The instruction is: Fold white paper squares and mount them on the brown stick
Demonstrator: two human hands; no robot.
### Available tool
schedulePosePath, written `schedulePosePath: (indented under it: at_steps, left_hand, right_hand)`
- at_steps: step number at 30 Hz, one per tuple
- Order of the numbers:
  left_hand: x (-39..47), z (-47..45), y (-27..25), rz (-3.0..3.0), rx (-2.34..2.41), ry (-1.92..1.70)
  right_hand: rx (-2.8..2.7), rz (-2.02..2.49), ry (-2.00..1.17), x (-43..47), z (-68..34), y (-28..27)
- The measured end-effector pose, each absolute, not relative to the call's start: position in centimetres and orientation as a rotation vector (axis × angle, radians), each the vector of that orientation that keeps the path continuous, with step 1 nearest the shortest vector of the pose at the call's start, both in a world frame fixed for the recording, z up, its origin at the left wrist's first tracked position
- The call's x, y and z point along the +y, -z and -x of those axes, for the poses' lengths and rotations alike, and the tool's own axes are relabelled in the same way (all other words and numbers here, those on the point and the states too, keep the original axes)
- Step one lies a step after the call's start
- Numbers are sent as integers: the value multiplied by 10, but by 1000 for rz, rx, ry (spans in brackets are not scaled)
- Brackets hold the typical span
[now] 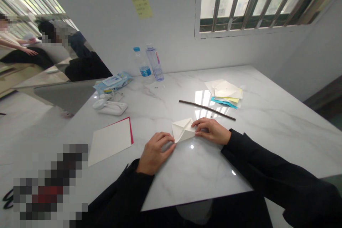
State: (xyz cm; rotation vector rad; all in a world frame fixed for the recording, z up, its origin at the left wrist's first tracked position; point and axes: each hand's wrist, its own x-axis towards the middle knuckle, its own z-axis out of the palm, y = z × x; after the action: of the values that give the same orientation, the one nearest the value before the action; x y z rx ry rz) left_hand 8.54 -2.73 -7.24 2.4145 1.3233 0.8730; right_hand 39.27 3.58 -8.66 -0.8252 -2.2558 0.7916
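Observation:
A small piece of folded white paper (184, 130) lies on the marble-patterned table, creased into an angular shape with pointed corners. My left hand (157, 150) pinches its near left corner between thumb and fingers. At the paper's right edge, my right hand (211, 130) is closed with its fingertips on the paper. Just beyond the right hand a thin dark stick (207, 107) rests slantwise on the table. To the left of my left hand sits a stack of white sheets (112, 137) with a red edge showing underneath.
Loose white, yellow and blue papers (226, 91) lie at the back right. Two plastic bottles (155, 62) stand by the wall, near a wipes pack (113, 81) and a white device (110, 107). A yellow note (142, 7) is on the wall. Two people are at the far left.

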Motion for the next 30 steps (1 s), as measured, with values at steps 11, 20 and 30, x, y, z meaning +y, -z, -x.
schedulePosePath:
  at_steps: [11, 20, 30]
  left_hand:
    - [-28, -90, 70, -2460, 1293, -849]
    - [-26, -98, 68, -2431, 1341, -789]
    - [-24, -101, 64, -2356, 1383, -767]
  right_hand:
    - [-2272, 872, -818, 33, -391, 79]
    - [-2237, 925, -800, 32, -388, 79]
    - [-2230, 995, -768, 30, -381, 77]
